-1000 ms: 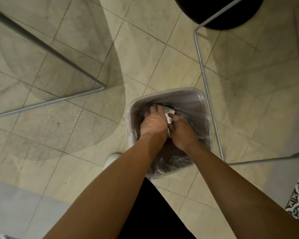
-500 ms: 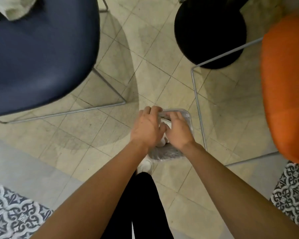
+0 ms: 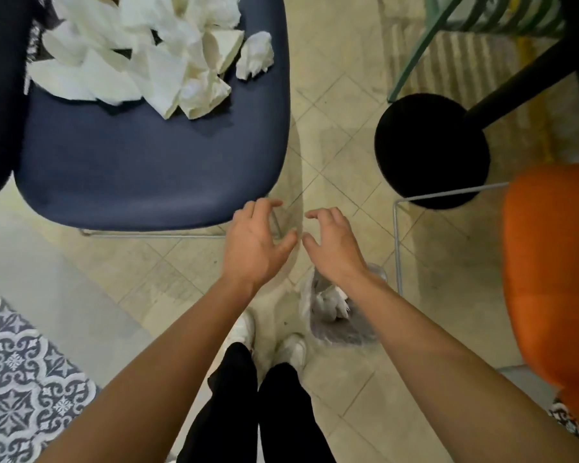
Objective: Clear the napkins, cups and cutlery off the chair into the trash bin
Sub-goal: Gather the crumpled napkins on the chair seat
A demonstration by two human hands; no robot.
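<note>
Beige tiles lay under the empty, loosely spread left hand and right hand; beneath the right wrist, the trash bin held crumpled napkins.

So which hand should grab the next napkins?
Probably the left hand: it hovers empty at the blue chair, nearer the napkins. The right hand is farther over, by the trash bin.

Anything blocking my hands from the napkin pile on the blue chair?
Nothing visible. The left hand and right hand are empty, near the front edge of the blue chair; only bare seat lies between them and the napkins heaped at its back.
</note>
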